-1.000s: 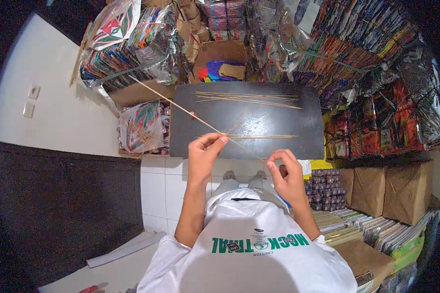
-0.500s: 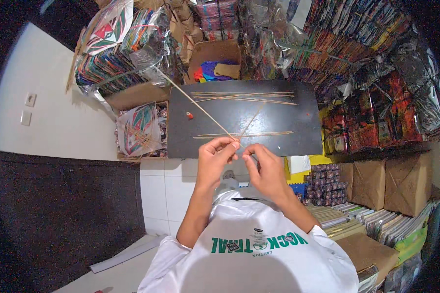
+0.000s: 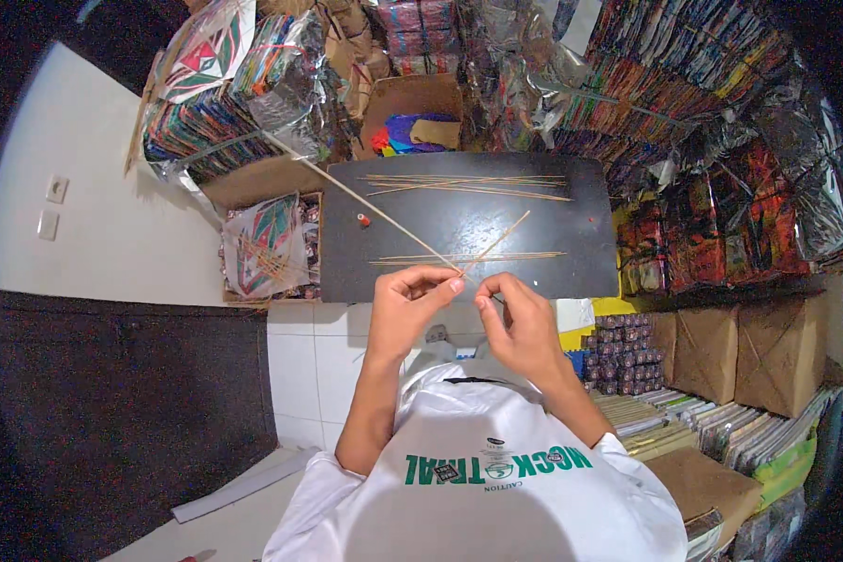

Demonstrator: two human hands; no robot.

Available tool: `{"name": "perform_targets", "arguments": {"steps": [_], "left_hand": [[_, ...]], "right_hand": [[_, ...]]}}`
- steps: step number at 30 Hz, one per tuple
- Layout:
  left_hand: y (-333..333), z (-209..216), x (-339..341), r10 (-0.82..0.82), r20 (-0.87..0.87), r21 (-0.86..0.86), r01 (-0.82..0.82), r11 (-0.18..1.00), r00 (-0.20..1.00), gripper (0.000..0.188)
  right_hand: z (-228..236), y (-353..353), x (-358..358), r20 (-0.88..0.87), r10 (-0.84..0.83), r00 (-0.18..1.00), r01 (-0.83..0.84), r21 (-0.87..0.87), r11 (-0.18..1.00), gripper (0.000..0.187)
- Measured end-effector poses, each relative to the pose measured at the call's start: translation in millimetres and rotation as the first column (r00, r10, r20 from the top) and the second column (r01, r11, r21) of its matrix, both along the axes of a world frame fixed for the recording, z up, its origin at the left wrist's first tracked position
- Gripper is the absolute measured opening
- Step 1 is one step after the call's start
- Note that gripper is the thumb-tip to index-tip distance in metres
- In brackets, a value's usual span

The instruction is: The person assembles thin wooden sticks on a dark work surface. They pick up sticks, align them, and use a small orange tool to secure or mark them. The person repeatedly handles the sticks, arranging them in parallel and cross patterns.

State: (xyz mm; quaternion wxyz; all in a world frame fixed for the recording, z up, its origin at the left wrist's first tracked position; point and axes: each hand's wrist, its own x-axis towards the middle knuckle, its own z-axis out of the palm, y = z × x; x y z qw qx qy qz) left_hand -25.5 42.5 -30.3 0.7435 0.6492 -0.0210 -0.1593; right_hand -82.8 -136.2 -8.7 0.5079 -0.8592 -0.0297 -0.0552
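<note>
Between its thumb and fingertips, my left hand [image 3: 410,302] pinches two thin bamboo sticks where they cross. The longer bamboo stick [image 3: 365,203] slants up and left, out past the table's far left corner. A shorter stick [image 3: 502,236] points up and right over the black table [image 3: 571,220]. Close beside the crossing, my right hand [image 3: 523,326] is closed in a pinch; a faint thin line shows at its fingertips, too fine to name. A small orange-red spool [image 3: 363,221] lies on the table's left part.
More thin sticks [image 3: 468,182] lie along the table's far side, and several others [image 3: 525,255] along its near side. A cardboard box [image 3: 412,98] stands behind the table. Stacked packs [image 3: 646,103] rise at the right back; brown cartons [image 3: 782,356] are at right.
The longer stick has turned slightly, its far end dropping down and left. The shorter stick has swung to the right. My right hand has moved slightly right, away from the left.
</note>
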Motion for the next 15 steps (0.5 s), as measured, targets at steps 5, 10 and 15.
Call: {"name": "perform_targets", "arguments": {"steps": [5, 10, 15], "left_hand": [[2.3, 1.4, 1.5, 0.006, 0.019, 0.019, -0.007, 1.0, 1.0, 0.014], [5.2, -0.5, 2.9, -0.05, 0.052, -0.017, 0.051, 0.999, 0.997, 0.015], [5.5, -1.1, 3.8, -0.089, 0.102, -0.036, 0.093, 0.995, 0.991, 0.015]], "right_hand": [[-0.6, -2.0, 1.7, 0.012, -0.026, 1.0, 0.026, 0.007, 1.0, 0.011], [3.3, -4.2, 2.3, -0.056, -0.005, 0.998, 0.01, 0.084, 0.996, 0.01], [6.6, -4.9, 1.9, -0.088, 0.046, 0.995, -0.031, 0.166, 0.986, 0.008]]}}
